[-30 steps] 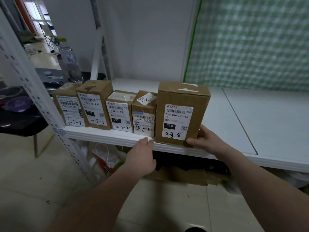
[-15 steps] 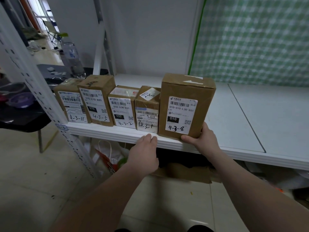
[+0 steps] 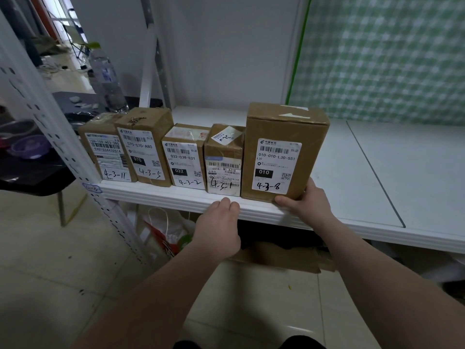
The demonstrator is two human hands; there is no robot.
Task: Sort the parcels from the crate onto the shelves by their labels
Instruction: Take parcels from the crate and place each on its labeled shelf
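Both hands' fingers (image 3: 311, 191) are curled: the right hand's (image 3: 305, 204) are wrapped round the lower right corner of the parcel marked 4-3-8 (image 3: 284, 137), thumb on its front; the left hand's (image 3: 219, 224) are folded against the shelf (image 3: 161, 196) edge, nothing held. The parcel is stood on the shelf, ending a row of four others (image 3: 185, 159). Placement is judged nearly done; release is called for next.
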